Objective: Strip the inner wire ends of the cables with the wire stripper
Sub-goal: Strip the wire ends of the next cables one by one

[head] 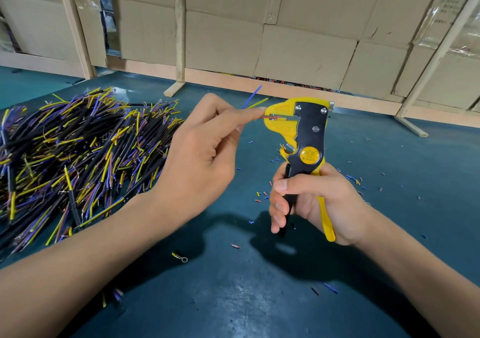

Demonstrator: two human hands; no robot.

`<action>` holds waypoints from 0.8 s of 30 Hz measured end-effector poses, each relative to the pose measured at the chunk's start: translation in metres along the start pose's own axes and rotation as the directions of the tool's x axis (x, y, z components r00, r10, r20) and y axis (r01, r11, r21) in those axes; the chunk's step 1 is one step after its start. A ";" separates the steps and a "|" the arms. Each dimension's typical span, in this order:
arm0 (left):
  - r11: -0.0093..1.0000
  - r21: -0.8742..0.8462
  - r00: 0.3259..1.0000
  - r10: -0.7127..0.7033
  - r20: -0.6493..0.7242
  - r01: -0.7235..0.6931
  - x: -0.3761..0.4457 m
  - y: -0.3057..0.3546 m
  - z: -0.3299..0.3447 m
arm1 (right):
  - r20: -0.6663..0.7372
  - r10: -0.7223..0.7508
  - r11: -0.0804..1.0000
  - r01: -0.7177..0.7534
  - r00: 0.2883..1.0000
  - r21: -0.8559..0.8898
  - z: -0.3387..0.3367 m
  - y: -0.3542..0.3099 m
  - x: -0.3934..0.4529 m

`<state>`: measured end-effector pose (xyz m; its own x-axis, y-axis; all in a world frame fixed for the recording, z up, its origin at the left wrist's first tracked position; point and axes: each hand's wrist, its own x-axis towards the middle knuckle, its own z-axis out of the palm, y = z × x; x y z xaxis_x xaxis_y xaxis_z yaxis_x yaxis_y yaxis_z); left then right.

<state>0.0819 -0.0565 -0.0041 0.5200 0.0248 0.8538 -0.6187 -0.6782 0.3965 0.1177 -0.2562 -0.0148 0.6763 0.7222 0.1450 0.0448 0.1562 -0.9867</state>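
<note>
The left hand (207,140) pinches a brown wire end (267,116), lying level and pointing right into the mouth of the wire stripper (304,135). The right hand (309,202), below it, grips the upright handles, ready to squeeze.

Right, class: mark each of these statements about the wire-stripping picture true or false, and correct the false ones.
1. The right hand holds the stripper. True.
2. The left hand feeds a blue wire into the stripper's head. False: a red wire goes in; the blue wire sticks up behind.
3. The cable pile lies on the person's left. True.
4. The table is red. False: it is dark blue-green.
</note>
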 end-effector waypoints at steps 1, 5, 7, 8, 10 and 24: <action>1.000 0.001 1.000 -0.001 -0.004 0.001 0.000 0.000 0.000 | -0.001 0.002 1.000 -0.002 1.000 -0.001 0.000 0.000 0.000; 1.000 0.006 1.000 -0.003 -0.007 0.003 0.000 0.001 0.001 | -0.021 0.007 1.000 -0.007 1.000 0.005 0.002 0.001 0.001; 1.000 0.007 1.000 -0.007 -0.007 0.007 0.000 0.001 0.001 | -0.034 0.008 1.000 -0.008 0.999 0.008 0.004 0.001 0.002; 1.000 0.006 1.000 -0.011 -0.008 0.011 -0.001 0.001 0.001 | -0.042 0.013 1.000 -0.012 0.999 0.012 0.005 0.000 0.002; 1.000 0.004 1.000 -0.017 -0.010 0.017 -0.001 0.000 0.000 | -0.069 0.025 1.000 -0.024 0.997 0.009 0.006 0.000 0.001; 0.996 -0.069 0.993 -0.057 0.106 0.064 0.001 -0.001 -0.002 | -0.230 0.067 0.998 -0.062 0.971 0.030 0.016 0.006 0.000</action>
<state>0.0821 -0.0542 -0.0029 0.6135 -0.0144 0.7895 -0.6231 -0.6231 0.4728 0.1068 -0.2445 -0.0193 0.8290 0.5563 0.0576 -0.0191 0.1311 -0.9912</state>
